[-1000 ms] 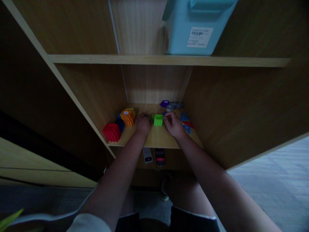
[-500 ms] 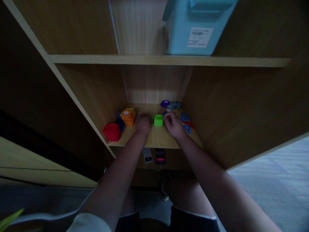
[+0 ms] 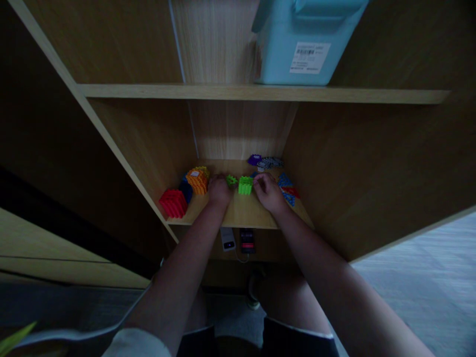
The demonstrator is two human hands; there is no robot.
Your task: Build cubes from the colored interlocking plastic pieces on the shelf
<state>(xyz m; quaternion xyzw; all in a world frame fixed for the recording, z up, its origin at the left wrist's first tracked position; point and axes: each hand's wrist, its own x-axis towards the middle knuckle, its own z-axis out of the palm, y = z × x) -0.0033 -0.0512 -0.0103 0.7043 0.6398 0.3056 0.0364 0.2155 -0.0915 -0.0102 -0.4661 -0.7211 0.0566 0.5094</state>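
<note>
On the low wooden shelf point(image 3: 241, 215) stands a bright green plastic block stack point(image 3: 245, 185). My right hand point(image 3: 268, 192) is curled against its right side and grips it. My left hand point(image 3: 219, 191) is closed on a small green piece point(image 3: 231, 180) just left of the stack, a little apart from it. To the left lie an orange and yellow block cluster point(image 3: 197, 179), a blue block point(image 3: 185, 190) and a red block cube point(image 3: 173, 203). Flat blue and red pieces point(image 3: 287, 191) lie right of my right hand.
A purple piece point(image 3: 254, 159) and dark flat pieces point(image 3: 269, 162) lie at the shelf's back. A light blue bin point(image 3: 305, 39) with a label sits on the upper shelf point(image 3: 260, 92). Two small devices point(image 3: 238, 240) lie below the shelf edge. The cabinet walls close in on both sides.
The small green piece in my left hand has come away from the green stack and now shows a little to its left. My right hand stays on the stack.
</note>
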